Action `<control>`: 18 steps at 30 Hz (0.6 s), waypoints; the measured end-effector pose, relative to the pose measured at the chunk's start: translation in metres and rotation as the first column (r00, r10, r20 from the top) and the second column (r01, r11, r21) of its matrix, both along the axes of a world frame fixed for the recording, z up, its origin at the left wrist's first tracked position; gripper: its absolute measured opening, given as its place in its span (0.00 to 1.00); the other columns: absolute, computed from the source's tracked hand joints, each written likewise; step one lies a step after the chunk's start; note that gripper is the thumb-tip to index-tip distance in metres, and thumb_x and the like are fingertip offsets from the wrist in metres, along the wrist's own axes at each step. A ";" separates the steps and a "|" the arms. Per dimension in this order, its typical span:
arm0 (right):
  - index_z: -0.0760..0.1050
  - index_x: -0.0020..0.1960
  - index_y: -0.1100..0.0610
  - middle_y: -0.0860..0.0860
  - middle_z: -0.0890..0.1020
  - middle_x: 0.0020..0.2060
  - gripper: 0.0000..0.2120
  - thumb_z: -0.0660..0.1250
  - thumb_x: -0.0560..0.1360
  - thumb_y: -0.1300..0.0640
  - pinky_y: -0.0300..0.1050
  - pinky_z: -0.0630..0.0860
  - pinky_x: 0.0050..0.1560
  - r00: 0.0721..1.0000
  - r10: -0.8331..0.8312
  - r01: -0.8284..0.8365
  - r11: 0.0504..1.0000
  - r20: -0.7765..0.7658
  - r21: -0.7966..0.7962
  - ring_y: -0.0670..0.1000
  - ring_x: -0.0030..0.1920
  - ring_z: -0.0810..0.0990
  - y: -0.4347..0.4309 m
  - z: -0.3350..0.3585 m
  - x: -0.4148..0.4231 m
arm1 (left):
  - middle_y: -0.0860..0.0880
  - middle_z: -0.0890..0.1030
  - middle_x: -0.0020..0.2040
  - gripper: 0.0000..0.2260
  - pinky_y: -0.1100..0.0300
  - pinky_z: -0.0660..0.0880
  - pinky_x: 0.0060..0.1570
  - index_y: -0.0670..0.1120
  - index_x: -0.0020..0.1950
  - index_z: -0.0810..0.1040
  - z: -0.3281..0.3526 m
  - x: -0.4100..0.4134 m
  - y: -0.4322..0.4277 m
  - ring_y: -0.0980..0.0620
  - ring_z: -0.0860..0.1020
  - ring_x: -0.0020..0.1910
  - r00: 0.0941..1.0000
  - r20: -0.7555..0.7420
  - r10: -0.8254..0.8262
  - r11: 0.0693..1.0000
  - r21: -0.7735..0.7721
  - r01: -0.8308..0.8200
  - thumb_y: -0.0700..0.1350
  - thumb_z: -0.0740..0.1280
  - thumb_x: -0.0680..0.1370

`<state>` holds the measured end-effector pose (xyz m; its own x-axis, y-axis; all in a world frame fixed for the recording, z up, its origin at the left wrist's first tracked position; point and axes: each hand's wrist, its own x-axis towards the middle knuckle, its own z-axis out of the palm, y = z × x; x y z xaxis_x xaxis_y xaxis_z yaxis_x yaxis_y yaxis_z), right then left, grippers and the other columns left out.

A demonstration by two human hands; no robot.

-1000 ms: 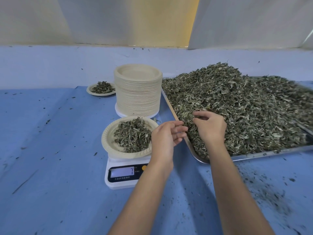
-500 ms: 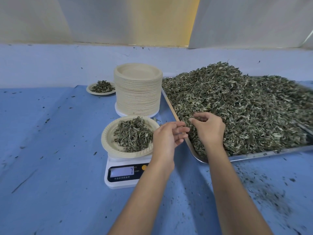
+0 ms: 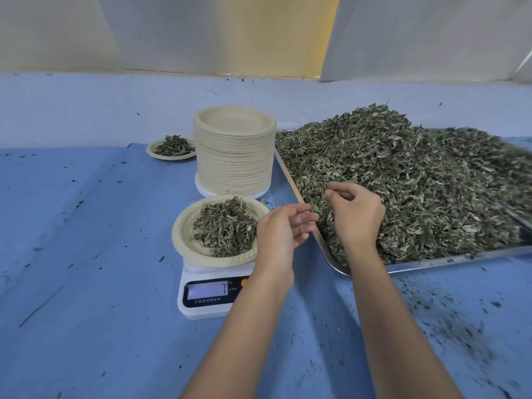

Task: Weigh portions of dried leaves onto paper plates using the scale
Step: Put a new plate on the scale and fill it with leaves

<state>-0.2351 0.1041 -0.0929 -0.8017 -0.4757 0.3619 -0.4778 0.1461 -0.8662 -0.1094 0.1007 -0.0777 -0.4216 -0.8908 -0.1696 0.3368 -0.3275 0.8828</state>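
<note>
A paper plate point(image 3: 184, 240) heaped with dried leaves point(image 3: 227, 226) sits on the white scale point(image 3: 201, 309), whose display reads 7. To its right a metal tray point(image 3: 431, 262) holds a big pile of dried leaves point(image 3: 417, 182). My right hand point(image 3: 357, 217) is over the tray's near left corner, fingers curled, pinching a few leaves at the fingertips. My left hand point(image 3: 280, 231) hovers between the plate and the tray's edge, its fingers loosely stretched toward the right hand. I see nothing gripped in it.
A tall stack of paper plates point(image 3: 234, 156) stands behind the scale, touching the tray's left rim. A filled plate point(image 3: 172, 148) lies at the far left of the stack. Leaf crumbs litter the blue cloth point(image 3: 86, 254), thickest at the near right.
My right hand has lifted slightly off the leaf pile with its fingers drawn together. My left hand has stayed almost where it was. The scale still reads 7.
</note>
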 end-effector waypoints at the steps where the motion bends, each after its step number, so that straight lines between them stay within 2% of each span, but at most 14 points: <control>1: 0.83 0.45 0.50 0.47 0.84 0.39 0.04 0.71 0.73 0.58 0.37 0.74 0.48 1.000 0.008 -0.006 0.999 0.030 -0.050 0.44 0.42 0.81 -0.001 0.002 0.001 | 0.49 0.83 0.34 0.13 0.68 0.75 0.34 0.43 0.44 0.80 0.001 0.001 0.000 0.57 0.78 0.29 1.000 -0.005 0.006 1.000 0.000 -0.006 0.39 0.57 0.80; 4: 0.82 0.43 0.50 0.47 0.84 0.39 0.06 0.72 0.72 0.60 0.42 0.78 0.51 0.973 0.120 -0.072 0.969 0.196 -0.235 0.46 0.43 0.83 -0.005 0.011 0.009 | 0.50 0.83 0.32 0.12 0.69 0.74 0.32 0.43 0.43 0.80 0.007 0.005 -0.001 0.58 0.77 0.28 0.999 -0.038 0.026 1.000 0.002 -0.026 0.39 0.57 0.79; 6: 0.82 0.43 0.51 0.49 0.85 0.39 0.06 0.72 0.71 0.63 0.40 0.78 0.48 0.938 0.234 -0.140 0.930 0.254 -0.340 0.46 0.43 0.83 -0.010 0.018 0.020 | 0.50 0.83 0.32 0.12 0.68 0.74 0.33 0.43 0.43 0.80 0.014 0.011 -0.005 0.58 0.78 0.28 0.997 -0.060 0.044 0.999 0.000 -0.044 0.40 0.58 0.79; 8: 0.82 0.43 0.52 0.49 0.85 0.39 0.07 0.72 0.71 0.63 0.36 0.77 0.45 0.908 0.341 -0.233 0.895 0.245 -0.380 0.44 0.41 0.82 -0.015 0.024 0.035 | 0.50 0.83 0.33 0.11 0.67 0.73 0.34 0.43 0.43 0.80 0.021 0.021 -0.012 0.57 0.78 0.29 0.994 -0.086 0.072 0.997 -0.006 -0.073 0.40 0.58 0.79; 12: 0.81 0.41 0.49 0.45 0.84 0.37 0.08 0.72 0.71 0.62 0.36 0.78 0.44 0.874 0.469 -0.425 0.864 0.125 -0.270 0.43 0.40 0.82 -0.028 0.026 0.070 | 0.50 0.83 0.32 0.12 0.67 0.74 0.34 0.43 0.45 0.79 0.027 0.056 -0.034 0.57 0.78 0.29 0.973 -0.134 0.187 0.976 -0.089 -0.199 0.39 0.56 0.79; 15: 0.82 0.42 0.51 0.42 0.83 0.36 0.05 0.72 0.72 0.61 0.34 0.77 0.43 0.864 0.501 -0.486 0.856 0.052 -0.176 0.40 0.38 0.80 -0.039 0.022 0.093 | 0.48 0.82 0.33 0.13 0.66 0.75 0.34 0.42 0.44 0.79 0.025 0.084 -0.051 0.55 0.78 0.31 0.945 -0.112 0.306 0.922 -0.210 -0.324 0.37 0.56 0.79; 18: 0.82 0.42 0.51 0.41 0.82 0.34 0.04 0.72 0.72 0.59 0.31 0.74 0.39 0.861 0.508 -0.502 0.856 0.019 -0.124 0.37 0.36 0.79 -0.047 0.018 0.108 | 0.48 0.82 0.36 0.13 0.67 0.74 0.37 0.43 0.44 0.79 0.017 0.104 -0.063 0.56 0.77 0.32 0.893 -0.050 0.447 0.863 -0.237 -0.445 0.37 0.55 0.79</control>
